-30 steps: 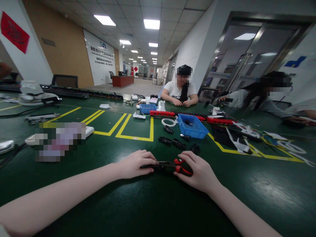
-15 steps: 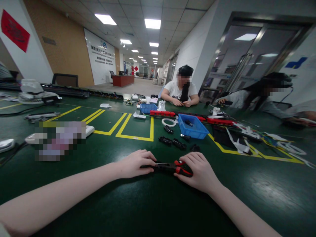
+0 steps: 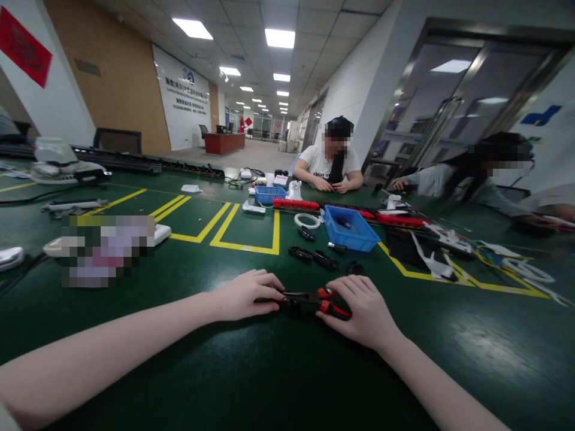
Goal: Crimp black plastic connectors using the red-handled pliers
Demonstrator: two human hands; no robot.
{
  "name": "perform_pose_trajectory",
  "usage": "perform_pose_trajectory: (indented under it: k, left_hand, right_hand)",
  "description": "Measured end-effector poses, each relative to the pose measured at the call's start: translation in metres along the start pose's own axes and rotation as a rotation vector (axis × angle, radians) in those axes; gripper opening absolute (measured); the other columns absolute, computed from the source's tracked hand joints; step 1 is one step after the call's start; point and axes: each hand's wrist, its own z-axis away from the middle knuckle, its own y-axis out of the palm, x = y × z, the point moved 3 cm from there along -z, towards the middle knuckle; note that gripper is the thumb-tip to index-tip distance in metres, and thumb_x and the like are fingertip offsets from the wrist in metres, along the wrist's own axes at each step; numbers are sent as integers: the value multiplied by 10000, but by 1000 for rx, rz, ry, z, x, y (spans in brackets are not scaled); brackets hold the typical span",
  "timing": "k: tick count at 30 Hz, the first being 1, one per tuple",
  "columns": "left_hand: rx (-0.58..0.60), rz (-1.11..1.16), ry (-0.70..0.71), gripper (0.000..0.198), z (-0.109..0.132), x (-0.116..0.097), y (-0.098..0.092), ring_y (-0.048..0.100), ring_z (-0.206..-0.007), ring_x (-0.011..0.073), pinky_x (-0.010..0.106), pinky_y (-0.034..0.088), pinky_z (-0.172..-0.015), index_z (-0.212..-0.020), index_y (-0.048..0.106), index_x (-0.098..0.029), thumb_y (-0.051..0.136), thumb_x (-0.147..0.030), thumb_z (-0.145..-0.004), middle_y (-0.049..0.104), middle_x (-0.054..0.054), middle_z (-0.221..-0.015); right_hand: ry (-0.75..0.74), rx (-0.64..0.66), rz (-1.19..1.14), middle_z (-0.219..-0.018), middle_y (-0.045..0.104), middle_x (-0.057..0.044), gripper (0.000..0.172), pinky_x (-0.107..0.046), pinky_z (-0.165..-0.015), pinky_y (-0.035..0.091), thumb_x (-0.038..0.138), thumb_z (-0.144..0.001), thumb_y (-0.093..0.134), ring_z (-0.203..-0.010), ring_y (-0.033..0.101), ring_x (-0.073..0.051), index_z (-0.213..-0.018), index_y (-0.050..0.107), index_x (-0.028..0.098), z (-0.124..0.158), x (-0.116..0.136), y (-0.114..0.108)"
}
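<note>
My right hand (image 3: 362,308) is closed around the red and black handles of a pair of pliers (image 3: 332,305), whose dark jaws point left. Facing it, my left hand (image 3: 251,296) pinches a small black part (image 3: 286,303) at the jaws; my fingers cover most of it, and its kind does not show. Whether the jaws grip the part I cannot tell. Just beyond the pliers several black pieces (image 3: 326,260) lie on the green table (image 3: 269,377).
Behind the black pieces are a blue bin (image 3: 353,230) with a dark item inside and a white ring-shaped coil (image 3: 308,221). Red strips (image 3: 296,205) run across the table. White parts and cables (image 3: 449,239) lie to the right. One person (image 3: 330,158) sits opposite, another (image 3: 476,173) at the right.
The plier handles appear slightly further apart, and the jaws show a little more clearly. Both hands stay in nearly the same place.
</note>
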Motion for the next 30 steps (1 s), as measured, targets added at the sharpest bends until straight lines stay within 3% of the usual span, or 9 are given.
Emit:
perform_pose_trajectory:
  k: [23, 30]
  left_hand:
    - [1, 26, 1, 273, 0, -2, -2, 597, -1073, 226, 376, 478, -889, -1196, 667, -236, 621, -235, -927, 631, 77, -1242]
    - [-19, 32, 5, 229, -1, 0, -2, 603, -1041, 226, 369, 481, -870, -1146, 692, -218, 606, -264, -938, 648, 86, -1198]
  right_hand:
    - [-17, 29, -12, -942, 702, -89, 348, -433, -826, 460, 475, -787, 677, -867, 627, -243, -986, 631, 193, 0, 4, 2]
    - [15, 53, -14, -953, 685, -90, 355, -378, -737, 492, 480, -797, 671, -854, 625, -234, -1006, 622, 197, 1, 2, 6]
